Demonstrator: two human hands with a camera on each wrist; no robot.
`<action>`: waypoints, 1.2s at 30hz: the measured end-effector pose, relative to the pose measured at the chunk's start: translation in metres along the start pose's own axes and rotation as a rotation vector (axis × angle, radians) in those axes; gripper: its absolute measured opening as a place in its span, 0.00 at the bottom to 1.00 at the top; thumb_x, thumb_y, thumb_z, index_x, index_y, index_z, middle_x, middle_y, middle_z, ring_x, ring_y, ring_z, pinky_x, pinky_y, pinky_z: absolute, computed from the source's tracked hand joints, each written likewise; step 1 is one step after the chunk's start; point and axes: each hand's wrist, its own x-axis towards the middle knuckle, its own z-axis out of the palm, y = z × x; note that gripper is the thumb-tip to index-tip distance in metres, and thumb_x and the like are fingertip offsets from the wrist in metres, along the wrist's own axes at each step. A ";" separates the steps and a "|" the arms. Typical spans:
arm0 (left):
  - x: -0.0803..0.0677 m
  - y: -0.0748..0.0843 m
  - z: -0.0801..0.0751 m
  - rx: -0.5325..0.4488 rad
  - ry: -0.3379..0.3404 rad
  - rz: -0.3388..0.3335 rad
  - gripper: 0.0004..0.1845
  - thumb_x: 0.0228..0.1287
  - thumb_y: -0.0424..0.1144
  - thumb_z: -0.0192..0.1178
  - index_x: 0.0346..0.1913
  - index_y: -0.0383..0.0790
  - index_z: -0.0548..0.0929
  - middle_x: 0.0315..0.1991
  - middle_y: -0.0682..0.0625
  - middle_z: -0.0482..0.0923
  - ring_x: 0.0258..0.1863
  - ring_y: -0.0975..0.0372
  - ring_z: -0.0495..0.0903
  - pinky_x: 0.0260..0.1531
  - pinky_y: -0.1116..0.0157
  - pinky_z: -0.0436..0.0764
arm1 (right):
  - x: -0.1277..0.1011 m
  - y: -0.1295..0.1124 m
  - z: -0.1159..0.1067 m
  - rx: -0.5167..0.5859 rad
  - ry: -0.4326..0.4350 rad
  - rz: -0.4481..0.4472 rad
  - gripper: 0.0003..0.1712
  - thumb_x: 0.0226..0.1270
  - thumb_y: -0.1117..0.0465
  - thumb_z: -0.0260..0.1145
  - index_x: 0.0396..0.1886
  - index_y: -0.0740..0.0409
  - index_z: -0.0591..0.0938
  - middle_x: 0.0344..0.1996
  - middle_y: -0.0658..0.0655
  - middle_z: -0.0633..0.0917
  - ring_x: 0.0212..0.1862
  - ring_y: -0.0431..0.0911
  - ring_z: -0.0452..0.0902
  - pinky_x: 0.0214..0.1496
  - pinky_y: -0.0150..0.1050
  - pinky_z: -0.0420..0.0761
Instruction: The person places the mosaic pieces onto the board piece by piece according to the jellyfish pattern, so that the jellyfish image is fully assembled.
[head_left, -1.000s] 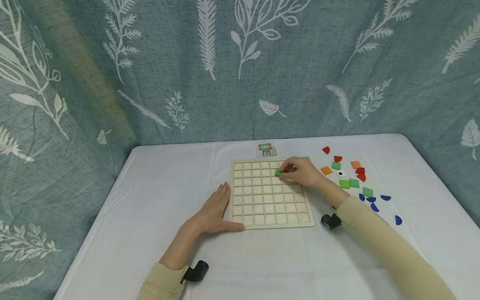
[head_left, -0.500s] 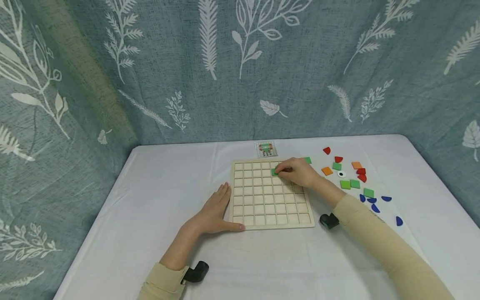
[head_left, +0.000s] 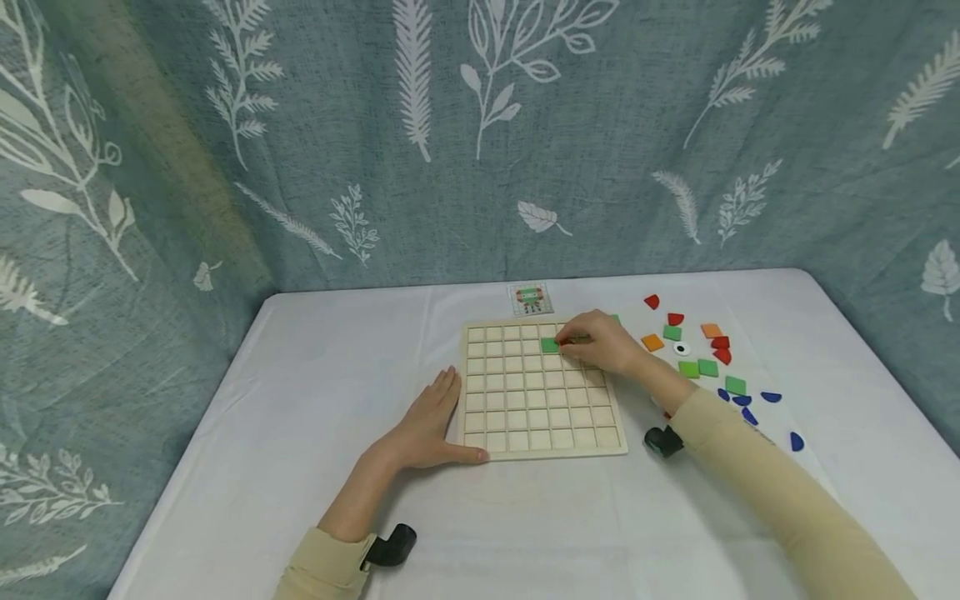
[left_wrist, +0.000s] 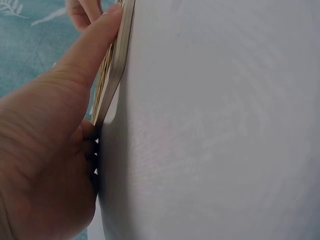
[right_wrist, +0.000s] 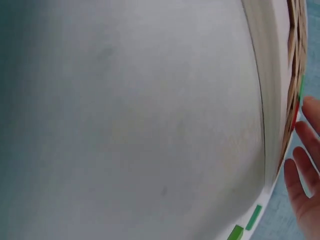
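Head view: the left hand (head_left: 427,427) lies with straight fingers along the gridded board's (head_left: 516,382) left edge. The right hand (head_left: 603,340), apart from it, pinches a red piece (head_left: 564,342) at the board, beside a green tile (head_left: 550,345). Left wrist view: thumb rests on the rim. Right wrist view: fingertips meet the red piece; loose green pieces (right_wrist: 254,217) lie beyond the board.

A second ago, we saw the right hand (head_left: 600,342) hold a green square (head_left: 550,345). Now the square sits a bit more left on the board (head_left: 537,400), let go, and the hand pinches a red piece (head_left: 564,341) we couldn't see before.
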 end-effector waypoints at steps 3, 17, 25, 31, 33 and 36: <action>0.000 -0.001 0.001 0.002 0.001 0.006 0.68 0.48 0.63 0.71 0.75 0.26 0.40 0.77 0.36 0.34 0.76 0.48 0.33 0.73 0.51 0.41 | 0.002 -0.001 0.002 -0.003 -0.001 -0.006 0.09 0.66 0.65 0.67 0.45 0.60 0.87 0.46 0.57 0.85 0.51 0.53 0.75 0.51 0.50 0.77; -0.001 0.002 0.001 -0.002 0.014 0.005 0.67 0.48 0.62 0.72 0.75 0.25 0.42 0.77 0.35 0.36 0.76 0.47 0.34 0.73 0.50 0.41 | -0.021 0.033 -0.039 -0.161 0.093 0.302 0.19 0.70 0.66 0.61 0.58 0.66 0.79 0.58 0.70 0.76 0.59 0.64 0.72 0.58 0.59 0.73; -0.001 0.003 0.003 0.006 0.015 0.002 0.67 0.48 0.63 0.72 0.75 0.25 0.42 0.77 0.35 0.36 0.76 0.48 0.34 0.73 0.51 0.42 | -0.022 0.035 -0.037 -0.143 0.124 0.284 0.17 0.68 0.66 0.64 0.55 0.68 0.81 0.49 0.68 0.81 0.51 0.60 0.77 0.53 0.55 0.76; -0.001 0.003 0.003 0.010 0.013 0.005 0.67 0.48 0.63 0.72 0.75 0.26 0.42 0.77 0.35 0.36 0.76 0.48 0.34 0.73 0.51 0.41 | -0.019 0.028 -0.034 -0.143 0.209 0.309 0.13 0.66 0.62 0.67 0.47 0.64 0.83 0.42 0.64 0.84 0.43 0.55 0.79 0.43 0.49 0.79; -0.001 0.002 0.003 0.008 0.013 0.003 0.67 0.49 0.63 0.72 0.75 0.26 0.42 0.77 0.35 0.36 0.76 0.48 0.34 0.73 0.51 0.41 | -0.017 0.023 -0.032 -0.158 0.244 0.295 0.11 0.65 0.62 0.68 0.43 0.64 0.83 0.39 0.63 0.85 0.41 0.55 0.80 0.41 0.48 0.79; -0.001 0.003 0.002 0.007 0.014 0.003 0.67 0.49 0.63 0.72 0.75 0.26 0.41 0.77 0.36 0.35 0.76 0.48 0.34 0.73 0.51 0.41 | -0.015 0.014 -0.029 -0.180 0.298 0.253 0.09 0.64 0.63 0.69 0.39 0.64 0.83 0.36 0.63 0.85 0.40 0.55 0.81 0.41 0.49 0.79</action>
